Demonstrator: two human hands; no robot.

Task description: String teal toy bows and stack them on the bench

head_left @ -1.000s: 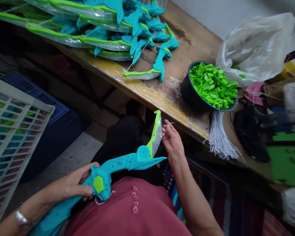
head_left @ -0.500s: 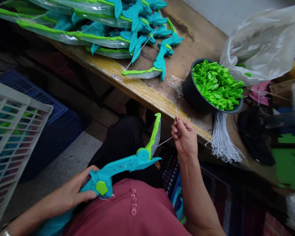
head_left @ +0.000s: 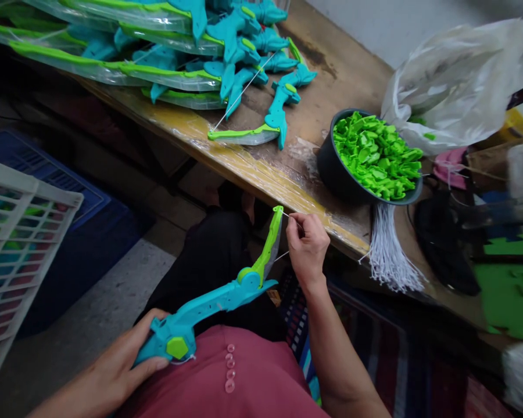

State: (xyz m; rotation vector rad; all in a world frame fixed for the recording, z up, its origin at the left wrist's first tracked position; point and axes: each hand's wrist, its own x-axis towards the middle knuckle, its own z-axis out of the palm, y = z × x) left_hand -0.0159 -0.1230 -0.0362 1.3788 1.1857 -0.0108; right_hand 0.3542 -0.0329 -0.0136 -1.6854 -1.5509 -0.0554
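A teal and green toy bow (head_left: 218, 302) lies across my lap. My left hand (head_left: 122, 363) is wrapped round its teal grip near the green hexagon. The bow's green limb (head_left: 271, 244) points up toward the table edge. My right hand (head_left: 305, 247) is closed in a pinch on a thin white string (head_left: 283, 254) right at the limb's tip. The string runs from the limb to my fingers.
A wooden table (head_left: 287, 168) carries a pile of finished toy bows (head_left: 192, 52), a dark bowl of green plastic parts (head_left: 375, 154), a bundle of white strings (head_left: 390, 249) hanging over the edge, and a clear plastic bag (head_left: 453, 81). A white crate (head_left: 17, 244) and blue crate (head_left: 82, 220) stand at left.
My right hand has pulled away with the string and then come back to the tip of the green limb. The bow has slid slightly left and down in my lap.
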